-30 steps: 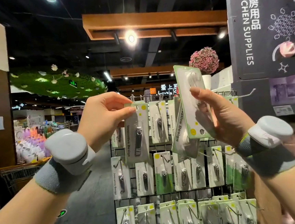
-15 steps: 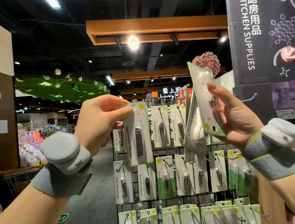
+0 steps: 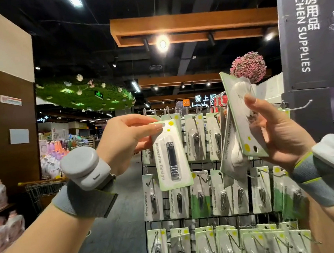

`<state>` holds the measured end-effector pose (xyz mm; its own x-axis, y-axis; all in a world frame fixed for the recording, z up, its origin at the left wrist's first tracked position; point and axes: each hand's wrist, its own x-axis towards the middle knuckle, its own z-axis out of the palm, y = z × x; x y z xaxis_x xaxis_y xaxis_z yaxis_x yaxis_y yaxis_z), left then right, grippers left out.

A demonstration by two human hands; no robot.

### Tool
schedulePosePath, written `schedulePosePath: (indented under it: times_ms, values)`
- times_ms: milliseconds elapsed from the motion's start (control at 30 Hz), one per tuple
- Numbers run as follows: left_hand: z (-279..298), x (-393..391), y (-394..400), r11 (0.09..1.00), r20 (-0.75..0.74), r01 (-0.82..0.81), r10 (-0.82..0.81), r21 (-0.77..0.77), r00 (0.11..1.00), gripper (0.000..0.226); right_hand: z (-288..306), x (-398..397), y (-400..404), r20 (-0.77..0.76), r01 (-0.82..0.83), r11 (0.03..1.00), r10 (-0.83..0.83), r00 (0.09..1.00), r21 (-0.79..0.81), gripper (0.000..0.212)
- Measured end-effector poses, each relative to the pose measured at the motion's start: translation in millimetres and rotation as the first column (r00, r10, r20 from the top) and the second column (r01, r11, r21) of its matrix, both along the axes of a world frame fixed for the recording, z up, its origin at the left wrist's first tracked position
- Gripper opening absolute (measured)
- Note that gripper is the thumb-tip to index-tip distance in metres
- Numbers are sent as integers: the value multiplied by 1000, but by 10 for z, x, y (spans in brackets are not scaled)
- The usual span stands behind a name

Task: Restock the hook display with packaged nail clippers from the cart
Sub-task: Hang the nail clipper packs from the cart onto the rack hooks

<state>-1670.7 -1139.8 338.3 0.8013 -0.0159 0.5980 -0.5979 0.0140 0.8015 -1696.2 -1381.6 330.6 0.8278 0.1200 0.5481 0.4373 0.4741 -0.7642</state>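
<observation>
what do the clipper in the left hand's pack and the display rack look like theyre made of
Clipper: looks like polished metal, from its silvery shine. Its pack: seemingly printed white-green card; any clear plastic cover is hard to tell. Rack: thin dark wire, likely coated metal.

Place: a retail shop is showing here, a large store interior.
Signage: a dark hanging sign (image 3: 312, 29) is reading "KITCHEN SUPPLIES".
Display: a wire hook rack (image 3: 213, 182) is carrying rows of carded nail clippers.
Stock: bottled goods (image 3: 55, 156) are standing along the aisle.
Cart: a shopping cart (image 3: 44, 189) is waiting nearby.
</observation>
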Motion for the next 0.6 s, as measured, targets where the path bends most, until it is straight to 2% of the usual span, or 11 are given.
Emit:
schedulePosePath:
  times_ms: [133,367,433,500,600]
  values:
    - [-74,-59,123,999,47,-38,38,-8,998,11,-77,-82,2,18,69,996,-69,997,-48,6]
    - [-177,-143,182,995,156,-87,78,48,985,12,-163,-101,-124,12,71,996,-70,997,-52,15]
    - [-174,-155,169,996,177,-74,63,51,982,13,-173,-141,-190,37,-1,1000,1,999,-6,18]
    - [-174,-149,134,995,191,-81,69,59,979,15,-186,-144,-266,81,-55,998,55,995,-1,49]
    - [-172,-144,23,990,225,-103,80,93,971,17,-201,-149,-429,32,5,998,-8,999,67,76]
